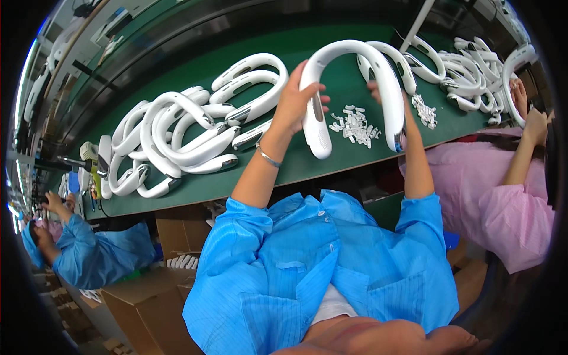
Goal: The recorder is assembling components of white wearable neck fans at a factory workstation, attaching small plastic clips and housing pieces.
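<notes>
U-shaped white device point(349, 52), held up in front of the chest over the green table point(349, 158), between both hands. Long axis running away from the body, with open end near and rounded bend far. Gripped on the left limb by the left hand point(299, 99), closed round from the outer side, with fingertips reaching past the inner edge. About as near, on the opposite limb, the right hand point(412, 121), mostly hidden behind it; a few fingers visible on the inner side, but cannot tell whether clasping or only resting. Close under both limb tips, the table's near edge. Seen between the limbs, a pile of small white parts point(356, 126); just right of the right hand, a smaller pile point(425, 111). Partly hidden behind the right limb, another white device point(401, 62), narrowing space there. Left of the left forearm, a tangled heap of similar devices point(201, 148), limiting sideways room. Farther right, a second heap point(464, 77), then a co-worker in pink point(491, 189). Widest room apparently straight ahead, over green surface beyond the bend, up to the dark far edge.
</notes>
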The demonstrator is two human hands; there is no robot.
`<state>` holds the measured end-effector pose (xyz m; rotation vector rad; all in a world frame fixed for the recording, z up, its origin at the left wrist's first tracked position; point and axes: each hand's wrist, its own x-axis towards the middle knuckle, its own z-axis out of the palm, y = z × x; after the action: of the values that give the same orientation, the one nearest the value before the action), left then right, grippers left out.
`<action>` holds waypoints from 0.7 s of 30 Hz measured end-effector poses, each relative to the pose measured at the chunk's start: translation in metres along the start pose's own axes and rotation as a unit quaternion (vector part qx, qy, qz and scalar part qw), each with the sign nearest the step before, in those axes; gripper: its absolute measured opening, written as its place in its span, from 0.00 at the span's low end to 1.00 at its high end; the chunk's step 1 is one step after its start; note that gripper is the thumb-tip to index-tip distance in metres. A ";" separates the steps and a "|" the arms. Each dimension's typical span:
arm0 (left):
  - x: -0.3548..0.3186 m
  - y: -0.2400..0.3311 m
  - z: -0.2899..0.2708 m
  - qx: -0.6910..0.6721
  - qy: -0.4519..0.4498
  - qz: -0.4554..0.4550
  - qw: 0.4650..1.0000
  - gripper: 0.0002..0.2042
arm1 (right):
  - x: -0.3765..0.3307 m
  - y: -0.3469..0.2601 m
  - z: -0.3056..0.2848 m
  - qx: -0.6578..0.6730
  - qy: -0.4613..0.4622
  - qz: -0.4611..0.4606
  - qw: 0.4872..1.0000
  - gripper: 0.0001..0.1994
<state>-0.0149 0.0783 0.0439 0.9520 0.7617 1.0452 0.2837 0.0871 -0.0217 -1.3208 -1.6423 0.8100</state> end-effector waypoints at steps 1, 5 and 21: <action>-0.003 -0.005 0.000 -0.058 -0.021 -0.029 0.998 0.29 | -0.009 0.027 0.010 0.051 0.005 0.003 0.999 0.12; -0.001 -0.015 -0.006 -0.233 -0.085 -0.075 0.966 0.24 | -0.034 -0.052 0.036 -0.353 -0.020 -0.187 0.917 0.08; 0.037 -0.059 -0.015 -0.392 -0.003 -0.288 0.874 0.15 | -0.029 -0.020 0.021 0.241 0.063 0.136 0.959 0.09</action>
<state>0.0055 0.1054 -0.0185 0.0075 0.4851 0.7042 0.2580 0.0552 -0.0193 -1.2242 -1.0809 1.1781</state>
